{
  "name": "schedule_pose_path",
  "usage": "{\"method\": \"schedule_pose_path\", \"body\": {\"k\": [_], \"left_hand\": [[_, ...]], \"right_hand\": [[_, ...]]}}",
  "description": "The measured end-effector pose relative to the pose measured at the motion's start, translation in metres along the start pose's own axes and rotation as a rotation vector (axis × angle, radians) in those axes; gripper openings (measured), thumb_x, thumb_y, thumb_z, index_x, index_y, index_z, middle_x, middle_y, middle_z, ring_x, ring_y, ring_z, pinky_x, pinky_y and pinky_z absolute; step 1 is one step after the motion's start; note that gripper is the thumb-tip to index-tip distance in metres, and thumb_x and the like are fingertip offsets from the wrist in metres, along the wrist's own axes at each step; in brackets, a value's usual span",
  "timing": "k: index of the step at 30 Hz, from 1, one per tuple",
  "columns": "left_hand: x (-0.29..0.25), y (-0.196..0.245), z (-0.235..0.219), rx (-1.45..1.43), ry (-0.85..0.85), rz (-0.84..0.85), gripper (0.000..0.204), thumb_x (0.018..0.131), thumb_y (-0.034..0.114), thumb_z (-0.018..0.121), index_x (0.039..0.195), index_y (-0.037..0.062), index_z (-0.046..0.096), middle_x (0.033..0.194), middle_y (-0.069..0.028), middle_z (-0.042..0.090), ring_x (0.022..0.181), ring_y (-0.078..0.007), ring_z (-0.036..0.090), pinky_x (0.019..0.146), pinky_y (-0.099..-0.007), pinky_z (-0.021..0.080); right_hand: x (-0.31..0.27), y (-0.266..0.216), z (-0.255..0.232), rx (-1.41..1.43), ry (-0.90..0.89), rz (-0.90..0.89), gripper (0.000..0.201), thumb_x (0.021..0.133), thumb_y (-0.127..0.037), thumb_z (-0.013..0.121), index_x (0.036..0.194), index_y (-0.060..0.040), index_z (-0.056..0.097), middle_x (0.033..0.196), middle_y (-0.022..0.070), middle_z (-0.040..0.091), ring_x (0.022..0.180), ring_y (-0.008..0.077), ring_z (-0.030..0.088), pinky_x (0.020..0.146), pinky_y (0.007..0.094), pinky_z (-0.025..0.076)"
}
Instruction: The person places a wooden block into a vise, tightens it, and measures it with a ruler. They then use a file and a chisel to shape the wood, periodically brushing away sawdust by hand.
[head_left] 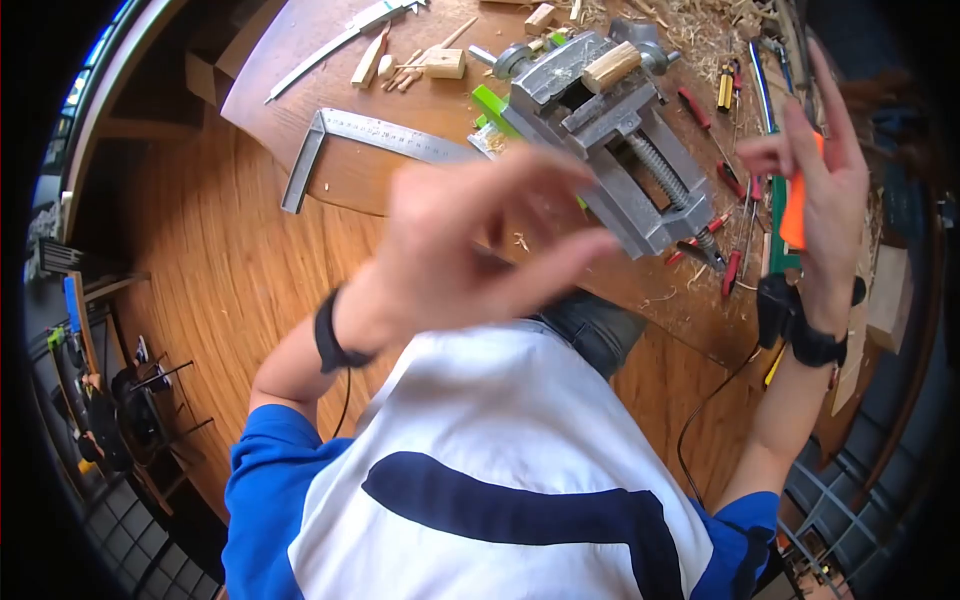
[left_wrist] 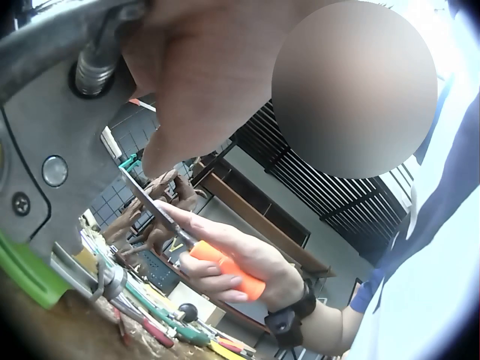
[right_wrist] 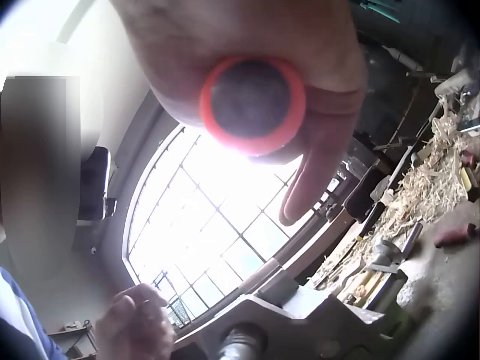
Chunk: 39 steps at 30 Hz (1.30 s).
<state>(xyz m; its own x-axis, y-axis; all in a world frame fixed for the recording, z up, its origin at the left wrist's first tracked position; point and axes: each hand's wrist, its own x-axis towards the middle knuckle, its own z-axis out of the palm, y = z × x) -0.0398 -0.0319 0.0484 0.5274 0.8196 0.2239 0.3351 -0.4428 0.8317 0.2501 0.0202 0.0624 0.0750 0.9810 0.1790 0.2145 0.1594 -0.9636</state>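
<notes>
My right hand [head_left: 835, 195] is raised at the right, gripping the orange handle [left_wrist: 229, 270] of a flat-bladed tool. Some of its fingers lie stretched along the tool, whose metal blade [left_wrist: 154, 206] points toward my left hand in the left wrist view. In the right wrist view, the dark round handle end [right_wrist: 251, 97] faces the camera. My left hand [head_left: 465, 240], blurred, hovers near the front of the metal vise [head_left: 625, 140] with thumb and forefinger spread and nothing between them. A short wood piece [head_left: 612, 68] sits at the vise's far end.
A steel square [head_left: 385, 135] and a caliper [head_left: 330, 60] lie left of the vise, near a small wood block [head_left: 445, 64]. Red-handled tools [head_left: 692, 108] and wood shavings [head_left: 690, 50] cover the table's right side. A cable [head_left: 690, 430] hangs by my right arm.
</notes>
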Motion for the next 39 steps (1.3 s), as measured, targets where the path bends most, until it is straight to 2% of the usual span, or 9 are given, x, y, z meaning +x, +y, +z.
{"method": "schedule_pose_path", "body": {"k": [3,6,9,13,24,28,30,32,39], "left_hand": [[0.044,-0.037,-0.034,0.491,0.226,0.267,0.077,0.067,0.019,0.09,0.135,0.0065,0.055,0.123,-0.0107,0.064,0.109,-0.0212,0.063,0.092,-0.0322,0.05],[0.074,-0.039,-0.049,0.786,-0.012,0.445,0.091,0.078,0.038,0.082,0.136,-0.0119,0.033,0.117,-0.0289,0.057,0.11,-0.0316,0.059,0.095,-0.0397,0.05],[0.117,-0.084,-0.052,0.224,-0.471,0.182,0.115,0.065,0.036,0.091,0.153,0.0046,0.024,0.146,-0.0205,0.04,0.138,-0.0308,0.037,0.115,-0.0417,0.031],[0.128,-0.093,-0.036,0.037,-0.572,0.195,0.117,0.06,0.036,0.094,0.151,0.0055,0.028,0.139,-0.0204,0.045,0.132,-0.0315,0.042,0.111,-0.0396,0.035],[0.094,-0.051,0.037,0.079,-0.052,0.021,0.086,0.064,0.032,0.092,0.133,0.0031,0.05,0.119,-0.0147,0.062,0.116,-0.0229,0.059,0.099,-0.0343,0.048],[0.093,-0.038,0.066,0.194,0.083,0.085,0.082,0.068,0.029,0.09,0.128,-0.0034,0.045,0.112,-0.0232,0.062,0.106,-0.0321,0.063,0.09,-0.0388,0.05],[0.093,-0.038,0.061,0.228,-0.023,0.096,0.082,0.071,0.033,0.087,0.127,-0.0054,0.042,0.105,-0.025,0.061,0.099,-0.0374,0.064,0.087,-0.0408,0.051],[0.094,-0.033,0.044,0.28,-0.136,0.057,0.082,0.071,0.036,0.086,0.126,-0.005,0.042,0.104,-0.0247,0.061,0.098,-0.0382,0.064,0.086,-0.041,0.051],[0.091,-0.054,0.027,0.357,-0.121,0.256,0.094,0.066,0.038,0.09,0.134,-0.0022,0.04,0.118,-0.0231,0.058,0.112,-0.0385,0.058,0.096,-0.0427,0.047]], "right_hand": [[-0.03,-0.035,-0.018,-0.156,-0.095,0.123,0.05,0.105,-0.015,0.046,0.153,-0.0098,0.034,0.06,-0.0031,0.04,0.04,0.0042,0.04,0.04,0.017,0.037],[-0.063,-0.035,-0.015,-0.051,-0.115,0.238,0.05,0.103,-0.014,0.047,0.152,-0.0081,0.036,0.06,-0.0014,0.047,0.037,0.0034,0.038,0.036,0.0176,0.033],[-0.084,-0.039,-0.012,0.012,-0.08,0.358,0.052,0.102,-0.012,0.047,0.152,-0.0059,0.035,0.062,0.0004,0.051,0.037,0.0033,0.038,0.036,0.0178,0.032],[-0.1,-0.037,-0.026,-0.003,-0.04,0.384,0.053,0.101,-0.009,0.043,0.153,-0.0045,0.031,0.063,0.0007,0.05,0.037,0.0029,0.037,0.035,0.0175,0.031],[-0.102,-0.029,-0.038,-0.128,-0.125,0.318,0.054,0.099,-0.008,0.045,0.152,-0.0055,0.036,0.067,-0.0043,0.049,0.047,0.0017,0.038,0.044,0.0182,0.033],[-0.098,-0.045,-0.028,-0.212,-0.26,0.464,0.052,0.096,-0.006,0.048,0.148,-0.0028,0.043,0.098,0.0038,0.066,0.057,0.0035,0.046,0.055,0.019,0.039],[-0.103,-0.033,-0.027,-0.296,-0.273,0.303,0.051,0.093,-0.004,0.051,0.143,0.0001,0.047,0.123,0.0184,0.065,0.081,0.0123,0.06,0.079,0.0242,0.046],[-0.106,-0.038,-0.026,-0.309,-0.332,0.395,0.054,0.098,-0.005,0.042,0.151,0.0001,0.035,0.068,-0.0033,0.05,0.045,0.0012,0.035,0.044,0.0178,0.03],[-0.102,-0.034,-0.019,-0.372,-0.409,0.264,0.049,0.091,0.002,0.052,0.139,0.0047,0.05,0.112,0.0175,0.069,0.069,0.0179,0.06,0.068,0.0271,0.049]]}}
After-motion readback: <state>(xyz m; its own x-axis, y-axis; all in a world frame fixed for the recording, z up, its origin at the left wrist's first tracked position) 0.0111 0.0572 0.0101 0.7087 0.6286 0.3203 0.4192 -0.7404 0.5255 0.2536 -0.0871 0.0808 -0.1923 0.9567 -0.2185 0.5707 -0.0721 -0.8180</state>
